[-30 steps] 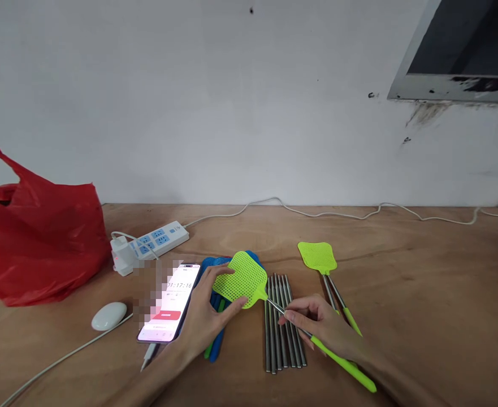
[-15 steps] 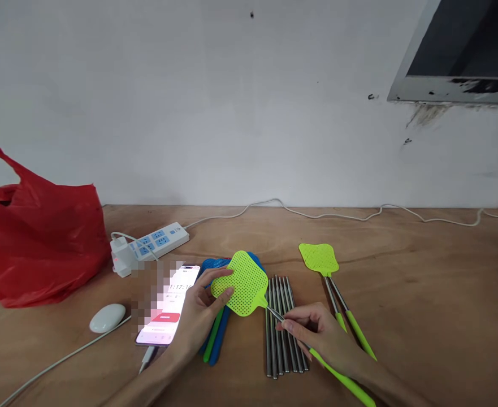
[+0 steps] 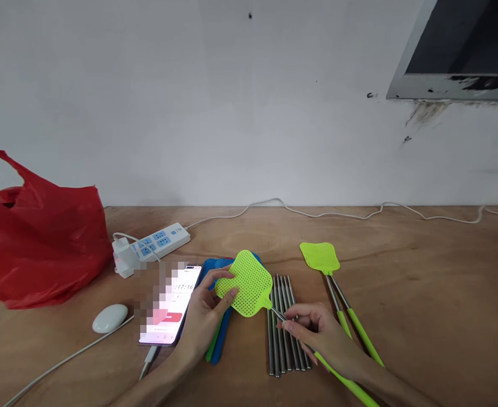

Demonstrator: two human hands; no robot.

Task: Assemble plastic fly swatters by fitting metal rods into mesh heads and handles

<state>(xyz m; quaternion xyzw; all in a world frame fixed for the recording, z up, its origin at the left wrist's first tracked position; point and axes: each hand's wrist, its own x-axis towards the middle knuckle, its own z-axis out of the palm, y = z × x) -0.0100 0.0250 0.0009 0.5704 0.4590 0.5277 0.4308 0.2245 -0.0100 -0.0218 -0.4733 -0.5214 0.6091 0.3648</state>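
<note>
My left hand [image 3: 206, 316] pinches the left edge of a lime-green fly swatter head [image 3: 249, 282]. My right hand [image 3: 320, 333] is closed on that swatter's thin metal rod just behind the head; its green handle [image 3: 346, 384] runs out to the lower right. Under the head lie several blue swatters [image 3: 217, 265] with blue and green handles. Below my right hand is a row of several bare steel rods [image 3: 285, 328] side by side on the wooden table [image 3: 422, 294].
Two finished green swatters [image 3: 320, 257] lie right of the rods. A lit phone [image 3: 170, 305] sits by my left hand, with a white mouse [image 3: 109, 317], a power strip [image 3: 155, 240] and a red plastic bag [image 3: 37, 232] to the left. White cables run along the wall.
The swatter head has shifted slightly right and tilted. My right hand slid a little up the rod toward the head, and my left fingers regripped the head's edge.
</note>
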